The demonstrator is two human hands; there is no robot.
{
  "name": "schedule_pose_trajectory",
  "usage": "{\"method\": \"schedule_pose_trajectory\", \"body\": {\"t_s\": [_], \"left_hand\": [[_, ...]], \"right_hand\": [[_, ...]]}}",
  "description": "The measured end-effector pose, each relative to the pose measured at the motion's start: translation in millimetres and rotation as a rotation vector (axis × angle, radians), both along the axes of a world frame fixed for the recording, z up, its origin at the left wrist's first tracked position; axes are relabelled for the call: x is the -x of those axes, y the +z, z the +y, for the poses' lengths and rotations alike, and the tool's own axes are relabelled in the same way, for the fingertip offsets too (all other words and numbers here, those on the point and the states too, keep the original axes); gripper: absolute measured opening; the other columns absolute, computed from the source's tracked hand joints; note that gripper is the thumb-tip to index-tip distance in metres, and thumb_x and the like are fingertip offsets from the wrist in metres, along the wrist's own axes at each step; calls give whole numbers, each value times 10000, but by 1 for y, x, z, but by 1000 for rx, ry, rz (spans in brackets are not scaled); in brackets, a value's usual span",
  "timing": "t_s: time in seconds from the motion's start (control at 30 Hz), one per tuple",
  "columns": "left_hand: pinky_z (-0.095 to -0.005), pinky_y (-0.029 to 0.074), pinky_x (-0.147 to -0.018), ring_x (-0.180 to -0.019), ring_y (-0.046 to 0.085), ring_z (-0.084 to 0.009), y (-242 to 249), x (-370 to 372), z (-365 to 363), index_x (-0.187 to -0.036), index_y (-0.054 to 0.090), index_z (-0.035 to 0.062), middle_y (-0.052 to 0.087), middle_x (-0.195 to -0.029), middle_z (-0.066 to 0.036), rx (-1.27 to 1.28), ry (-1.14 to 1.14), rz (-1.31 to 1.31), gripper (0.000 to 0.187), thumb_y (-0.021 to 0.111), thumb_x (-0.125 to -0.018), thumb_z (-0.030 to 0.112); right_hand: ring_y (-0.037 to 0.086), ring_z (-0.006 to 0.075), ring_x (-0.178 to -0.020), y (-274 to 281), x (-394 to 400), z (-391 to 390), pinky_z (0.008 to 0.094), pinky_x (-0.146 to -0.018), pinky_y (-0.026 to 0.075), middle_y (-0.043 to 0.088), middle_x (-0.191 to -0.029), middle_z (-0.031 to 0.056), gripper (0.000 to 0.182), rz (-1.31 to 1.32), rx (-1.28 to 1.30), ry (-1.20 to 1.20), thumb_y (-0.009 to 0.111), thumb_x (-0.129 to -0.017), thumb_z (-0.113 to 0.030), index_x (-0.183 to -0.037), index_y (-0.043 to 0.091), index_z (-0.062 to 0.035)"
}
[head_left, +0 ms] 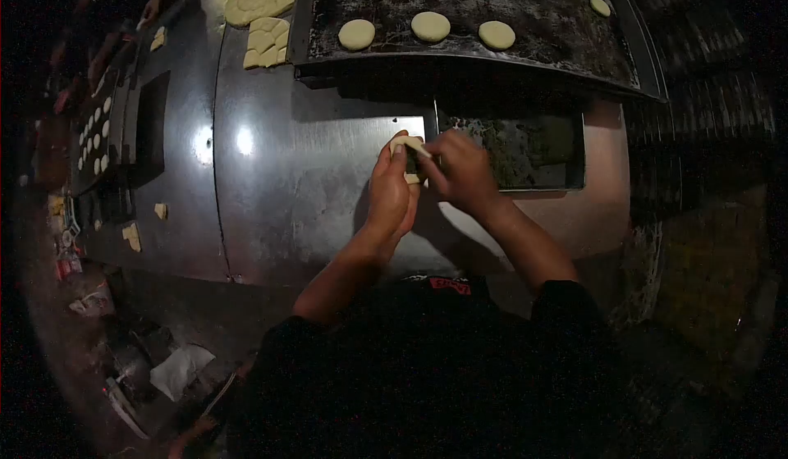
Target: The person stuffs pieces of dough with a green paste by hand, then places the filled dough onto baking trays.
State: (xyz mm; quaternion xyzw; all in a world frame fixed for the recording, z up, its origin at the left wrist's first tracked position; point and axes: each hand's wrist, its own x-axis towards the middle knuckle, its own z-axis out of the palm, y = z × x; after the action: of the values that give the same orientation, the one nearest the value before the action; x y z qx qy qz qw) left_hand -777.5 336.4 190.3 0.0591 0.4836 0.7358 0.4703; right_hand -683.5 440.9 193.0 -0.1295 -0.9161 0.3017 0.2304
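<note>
My left hand point(389, 192) holds a flat piece of pale dough point(400, 142) upright over the metal table, with a dark green filling point(413, 162) against it. The fingers of my right hand point(460, 168) are closed at the dough's right edge; whatever they grip there is too blurred to make out. Just right of my hands lies a rectangular metal tray point(538, 190) with dark green filling spread in it.
A large dark baking tray point(492, 63) with several round dough discs point(431, 26) stands beyond my hands. Cut dough point(267, 42) lies at the back left. Dough scraps point(161, 210), another tray point(120, 143) and people's arms point(152, 8) are farther left.
</note>
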Motion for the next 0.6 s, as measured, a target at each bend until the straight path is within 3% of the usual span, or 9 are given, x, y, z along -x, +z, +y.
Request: {"method": "schedule_pose_trajectory", "body": {"t_s": [0.1, 0.17, 0.2, 0.3, 0.43, 0.5, 0.53, 0.57, 0.6], "left_hand": [[-317, 461, -901, -1063, 533, -188, -6, 18, 14, -1269, 426, 22, 522, -1157, -113, -35, 148, -448, 404, 330, -1007, 312], [-330, 457, -907, -1067, 533, -204, -1, 39, 11, -1263, 427, 25, 526, -1155, -116, -329, -395, -627, 442, 322, -1002, 366], [-330, 457, -907, -1067, 533, -204, 1, 44, 9, -1263, 427, 25, 526, -1155, -116, -327, -395, -633, 442, 322, -1002, 366], [-326, 465, -890, -1066, 538, -171, 8, 46, 3, -1253, 425, 16, 537, -1142, -124, -133, -567, -360, 432, 379, -991, 357], [-327, 450, -942, -1106, 536, -176, 28, 29, -7, -1309, 388, 2, 519, -1218, -148, -308, -348, -21, 406, 474, -966, 201], [-325, 445, -955, -1109, 536, -172, 45, 15, -16, -1332, 371, -3, 511, -1241, -154, -440, -231, 52, 422, 490, -958, 154], [-324, 440, -961, -1122, 525, -170, 55, 8, -21, -1339, 369, -6, 508, -1253, -150, -341, -145, 238, 421, 472, -965, 155], [-322, 435, -967, -1135, 513, -168, 61, 5, -26, -1346, 368, -10, 505, -1264, -147, -240, -55, 421, 419, 455, -971, 156], [-366, 338, -1052, -1247, 420, -259, 61, 2, -33, -1429, 221, 22, 351, -1419, -172, -205, -112, 517, 544, 432, -979, 244]], "right_hand": [[571, 313, -807, 6, 11, -12, 377, -700, 488, 559, -922, 144, 296, 44, -127, 74, 688, -766, -91, -1022, 584, 16], [573, 314, -813, 1, 8, -3, 389, -704, 489, 560, -928, 138, 265, 51, -92, 33, 672, -761, -59, -999, 590, 21], [568, 309, -847, 0, 4, 5, 390, -710, 488, 553, -954, 142, 276, 68, -108, 45, 675, -748, -49, -1002, 589, 19], [559, 272, -831, 15, -5, 15, 364, -685, 488, 546, -916, 116, 342, 106, -149, 151, 707, -695, -64, -1008, 587, 8], [576, 214, -815, 52, -7, -13, 296, -742, 473, 549, -933, 96, 316, 262, 20, -70, 742, -701, -54, -978, 594, -15], [579, 159, -850, 61, -4, -27, 284, -756, 472, 562, -939, 91, 239, 397, 900, -101, 728, -748, -57, -944, 596, -21], [589, 133, -837, 61, -5, -33, 283, -704, 485, 584, -906, 82, 195, 395, 1019, -137, 721, -759, -46, -910, 601, -23], [589, 133, -837, 57, -4, -40, 283, -704, 485, 584, -906, 82, 195, 403, 1010, -131, 721, -759, -46, -910, 601, -23], [598, 144, -814, 50, -2, -47, 287, -676, 492, 591, -881, 88, 188, 448, 692, -179, 717, -754, -37, -900, 600, -18]]}}
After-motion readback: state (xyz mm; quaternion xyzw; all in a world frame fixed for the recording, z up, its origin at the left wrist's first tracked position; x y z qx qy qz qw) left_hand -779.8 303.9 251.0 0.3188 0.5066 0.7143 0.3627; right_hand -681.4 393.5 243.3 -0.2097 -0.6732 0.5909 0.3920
